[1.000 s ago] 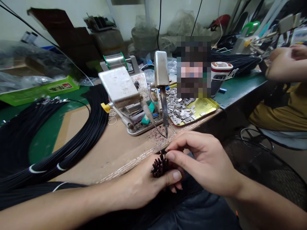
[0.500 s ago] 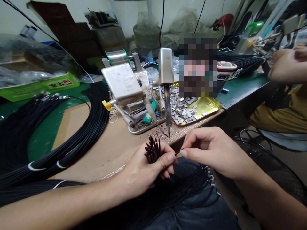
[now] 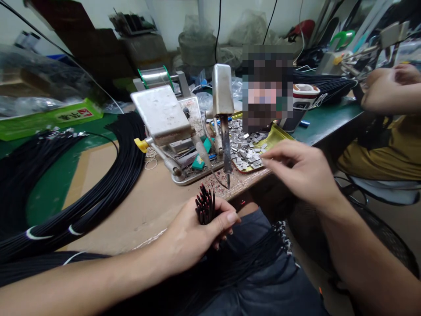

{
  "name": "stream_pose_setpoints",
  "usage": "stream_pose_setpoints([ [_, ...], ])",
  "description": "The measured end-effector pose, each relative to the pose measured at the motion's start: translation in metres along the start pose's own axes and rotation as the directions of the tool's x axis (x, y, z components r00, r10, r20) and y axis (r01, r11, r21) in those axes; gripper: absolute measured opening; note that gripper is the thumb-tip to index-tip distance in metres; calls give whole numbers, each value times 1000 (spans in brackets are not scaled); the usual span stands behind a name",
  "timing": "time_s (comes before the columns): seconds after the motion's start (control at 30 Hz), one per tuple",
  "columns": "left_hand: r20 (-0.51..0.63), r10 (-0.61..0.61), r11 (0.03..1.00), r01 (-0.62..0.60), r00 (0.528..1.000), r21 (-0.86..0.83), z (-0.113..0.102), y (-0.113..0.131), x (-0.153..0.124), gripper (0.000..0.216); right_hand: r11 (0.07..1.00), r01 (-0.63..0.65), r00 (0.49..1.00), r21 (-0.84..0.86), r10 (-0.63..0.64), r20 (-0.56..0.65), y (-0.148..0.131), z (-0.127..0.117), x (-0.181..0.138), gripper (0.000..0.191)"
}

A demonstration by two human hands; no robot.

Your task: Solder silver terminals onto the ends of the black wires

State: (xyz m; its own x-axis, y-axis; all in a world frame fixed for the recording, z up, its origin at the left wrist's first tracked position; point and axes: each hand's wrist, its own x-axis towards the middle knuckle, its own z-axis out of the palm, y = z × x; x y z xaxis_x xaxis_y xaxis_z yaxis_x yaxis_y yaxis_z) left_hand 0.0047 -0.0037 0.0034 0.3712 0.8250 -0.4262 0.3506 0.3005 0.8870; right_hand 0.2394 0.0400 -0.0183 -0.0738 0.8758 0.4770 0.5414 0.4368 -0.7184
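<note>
My left hand point(image 3: 192, 237) is closed around a bundle of thin black wires point(image 3: 205, 207), whose stripped reddish ends point up just in front of the table edge. The rest of those wires trails over my lap point(image 3: 250, 259). My right hand point(image 3: 297, 171) reaches over the near edge of a yellow tray point(image 3: 281, 135) that holds several small grey metal pieces point(image 3: 245, 151). Its fingertips are drawn together close to the pieces, and I cannot make out what, if anything, is between them. A soldering iron point(image 3: 226, 151) hangs tip down between my two hands.
A metal solder-feed stand point(image 3: 162, 116) with a solder spool point(image 3: 156, 77) sits behind the iron. Thick coils of black cable point(image 3: 98, 197) cover the left of the table, near a green box point(image 3: 49, 118). A seated co-worker point(image 3: 388, 131) handles cables at right. A fan grille point(image 3: 381, 237) is below.
My right hand has let go of the single wire it pinched beside the bundle and has moved up and right to the tray. My left hand has kept the bundle nearly still.
</note>
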Motion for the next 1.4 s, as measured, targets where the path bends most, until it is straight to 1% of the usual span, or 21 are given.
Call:
stream_pose_setpoints([
  [0.03,-9,4,1000,-4,1000,17,0,1,0,24,981,37,999,-188,-40,-16,12,-9,6,12],
  [0.07,-20,5,1000,-4,1000,29,0,1,-1,23,943,67,998,-325,-60,31,23,-17,11,15],
  [0.13,-28,-3,999,4,1000,37,0,2,-1,22,882,141,980,-449,-61,188,42,-27,17,19],
  [0.2,-20,1,999,0,1000,40,0,2,-1,23,849,192,959,-491,-57,277,53,-30,19,18],
  [0.33,-9,17,999,-16,1000,50,-1,0,1,24,839,226,951,-495,-79,300,59,-26,20,11],
  [0.6,-6,31,997,-30,1000,65,-1,0,2,24,898,224,944,-378,-104,314,63,-30,26,13],
  [0.7,-6,32,997,-32,999,68,0,1,2,25,897,239,939,-373,-115,324,64,-30,26,11],
  [0.8,-4,30,998,-30,1000,58,0,1,2,25,894,230,944,-385,-109,311,65,-30,26,8],
  [0.97,5,45,997,-46,999,61,-1,-1,2,26,901,235,938,-365,-111,328,67,-30,27,9],
  [1.07,6,38,998,-39,999,52,-1,-2,3,27,924,224,942,-309,-124,311,67,-32,28,9],
  [1.1,4,34,998,-34,999,46,-1,-2,3,27,940,198,951,-277,-115,287,66,-33,28,8],
  [1.17,-14,30,999,-29,999,38,-1,-3,4,28,978,88,980,-190,-51,193,63,-34,27,5],
  [1.23,-34,29,999,-28,999,25,-1,-3,4,27,998,-38,999,-50,39,27,56,-32,25,5],
  [1.3,-66,28,1000,-28,997,-7,-1,-3,5,26,988,-73,988,136,90,-126,43,-24,19,10],
  [1.33,-86,23,999,-25,996,-31,-1,-2,6,27,972,-51,981,230,92,-172,35,-19,16,13],
  [1.37,-107,16,998,-22,994,-58,-2,-2,6,29,952,-33,981,304,89,-172,26,-12,11,16],
  [1.4,-129,10,996,-21,992,-83,-2,-2,6,31,929,-47,985,368,104,-137,17,-5,6,16],
])
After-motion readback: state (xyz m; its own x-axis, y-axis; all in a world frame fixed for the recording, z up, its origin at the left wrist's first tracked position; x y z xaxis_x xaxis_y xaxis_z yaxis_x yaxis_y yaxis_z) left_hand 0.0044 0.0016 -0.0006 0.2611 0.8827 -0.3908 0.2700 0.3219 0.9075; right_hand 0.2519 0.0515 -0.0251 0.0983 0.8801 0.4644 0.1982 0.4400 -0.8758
